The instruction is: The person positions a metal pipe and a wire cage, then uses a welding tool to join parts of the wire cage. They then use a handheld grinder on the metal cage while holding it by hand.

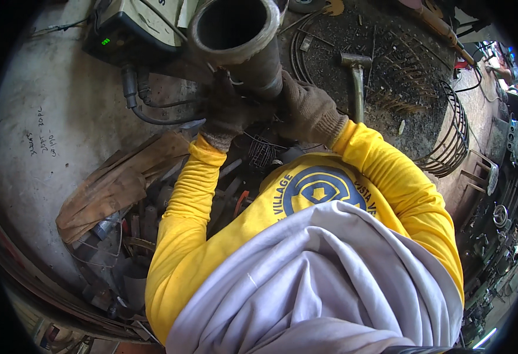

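Note:
A thick-walled metal pipe [268, 74] stands tilted in front of me, its open round end facing up. My left hand [226, 109], in a brown knit glove, is closed against the pipe's near left side; its fingers are dark and partly hidden. Around the lower right side wraps my right hand [312, 109], gloved the same way. The pipe's lower end is hidden behind the gloves. To the right of my right hand a hammer [358, 88] lies on the dark work surface, head pointing away from me.
A power unit [135, 35] with a green lit display and plugged-in cables [164, 121] sits at the far left. Grit and wire pieces cover the dark surface [400, 76], with a curved bar guard [453, 133] on its right. Brown leather [123, 186] drapes over scrap at left.

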Motion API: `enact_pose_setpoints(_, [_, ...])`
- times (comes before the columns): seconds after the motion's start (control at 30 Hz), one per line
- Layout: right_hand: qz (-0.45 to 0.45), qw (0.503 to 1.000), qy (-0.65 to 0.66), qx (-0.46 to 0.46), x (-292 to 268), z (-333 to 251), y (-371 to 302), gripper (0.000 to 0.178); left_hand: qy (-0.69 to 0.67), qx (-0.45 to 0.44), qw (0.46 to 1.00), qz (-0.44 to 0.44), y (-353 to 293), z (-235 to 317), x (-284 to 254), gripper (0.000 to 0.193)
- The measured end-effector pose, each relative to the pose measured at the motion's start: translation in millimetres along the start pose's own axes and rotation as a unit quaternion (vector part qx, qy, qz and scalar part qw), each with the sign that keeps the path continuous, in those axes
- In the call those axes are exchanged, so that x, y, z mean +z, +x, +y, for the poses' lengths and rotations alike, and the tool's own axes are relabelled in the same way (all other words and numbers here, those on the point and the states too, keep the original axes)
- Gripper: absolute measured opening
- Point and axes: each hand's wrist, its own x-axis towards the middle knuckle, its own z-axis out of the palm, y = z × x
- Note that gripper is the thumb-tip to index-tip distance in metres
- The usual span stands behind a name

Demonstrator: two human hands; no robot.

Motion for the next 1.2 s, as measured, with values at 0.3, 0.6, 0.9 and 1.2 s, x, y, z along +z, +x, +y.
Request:
enact_pose_setpoints(0.3, [-0.016,0.998,0.025,-0.051,0,20,7,0.099,0.016,0.095,0.993,-0.062,12,-2,3,0.083])
enact_pose_setpoints(0.6, [-0.088,0.993,-0.032,-0.066,-9,33,19,0.096,0.004,0.020,0.998,-0.053,-1,-2,17,0.086])
enact_pose_setpoints(0.9, [-0.043,0.997,-0.048,-0.033,-7,24,10,0.098,0.042,0.061,0.995,-0.071,0,-20,19,0.090])
enact_pose_setpoints(1.2, [0.361,0.913,0.189,0.002,50,-7,-18,0.082,0.134,0.143,0.980,-0.045,-9,-24,15,0.066])
